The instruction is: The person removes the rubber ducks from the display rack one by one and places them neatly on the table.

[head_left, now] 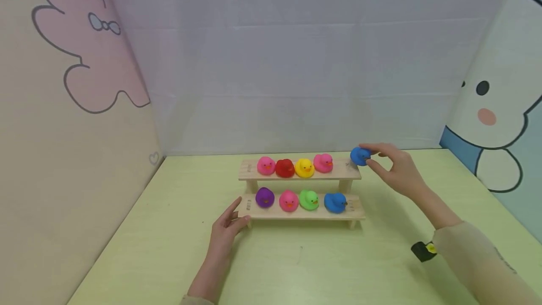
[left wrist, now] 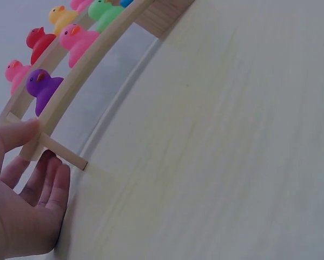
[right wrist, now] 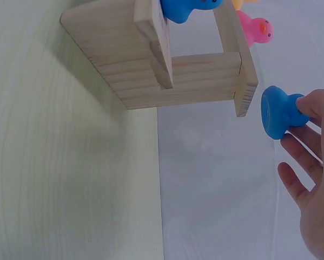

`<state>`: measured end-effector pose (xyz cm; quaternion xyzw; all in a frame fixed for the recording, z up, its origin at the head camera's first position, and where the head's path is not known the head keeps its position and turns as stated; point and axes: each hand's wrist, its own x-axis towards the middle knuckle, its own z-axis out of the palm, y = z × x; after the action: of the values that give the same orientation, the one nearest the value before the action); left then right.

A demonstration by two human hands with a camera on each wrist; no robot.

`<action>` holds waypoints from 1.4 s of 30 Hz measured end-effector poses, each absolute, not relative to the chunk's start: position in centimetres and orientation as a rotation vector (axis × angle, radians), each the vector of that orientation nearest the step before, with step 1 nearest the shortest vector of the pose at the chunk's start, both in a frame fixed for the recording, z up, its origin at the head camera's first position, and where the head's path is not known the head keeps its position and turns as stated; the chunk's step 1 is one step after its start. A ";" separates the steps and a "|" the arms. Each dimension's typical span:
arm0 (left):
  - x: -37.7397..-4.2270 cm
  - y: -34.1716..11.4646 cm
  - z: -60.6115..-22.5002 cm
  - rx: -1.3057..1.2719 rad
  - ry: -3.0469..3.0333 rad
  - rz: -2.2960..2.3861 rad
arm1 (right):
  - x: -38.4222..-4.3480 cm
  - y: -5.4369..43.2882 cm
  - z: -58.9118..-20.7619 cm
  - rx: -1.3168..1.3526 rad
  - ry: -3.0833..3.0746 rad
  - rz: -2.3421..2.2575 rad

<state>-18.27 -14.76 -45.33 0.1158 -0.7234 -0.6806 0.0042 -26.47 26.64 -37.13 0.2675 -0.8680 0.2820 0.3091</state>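
Observation:
Between thumb and fingers, my right hand point(head_left: 395, 168) pinches a blue rubber duck point(head_left: 359, 156) at the right end of the upper shelf. In the right wrist view this duck point(right wrist: 278, 112) is held off the shelf end, its flat base facing the wood. My left hand point(left wrist: 29, 200) grips the left end of the two-tier wooden stand point(head_left: 300, 214), thumb at the front edge. Pink, red, yellow and pink ducks line the upper tier. Along the lower tier sit a purple duck point(head_left: 265, 197), a pink duck point(head_left: 289, 201), a green duck point(head_left: 309, 200) and another blue duck point(head_left: 336, 203).
The stand rests on a pale yellow-green table point(head_left: 169, 239). A small black item with a yellow mark point(head_left: 424, 251) lies near the right forearm. A white cloth point(head_left: 296, 69) hangs behind, and cartoon-printed panels rise at both sides.

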 end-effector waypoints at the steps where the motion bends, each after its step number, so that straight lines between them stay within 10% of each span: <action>1: -18.3 -14.8 -45.3 0.354 -2.268 -2.134 | -26.5 26.8 -37.2 0.702 -2.296 0.743; 42: -18.8 -15.2 -45.3 0.299 -2.359 -2.137 | -28.5 31.1 -43.8 0.535 -2.655 0.834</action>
<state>-18.79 -15.15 -45.26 0.0935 -0.7375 -0.6682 -0.0275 -28.54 31.12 -43.83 0.1865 -0.9258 0.2909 0.1532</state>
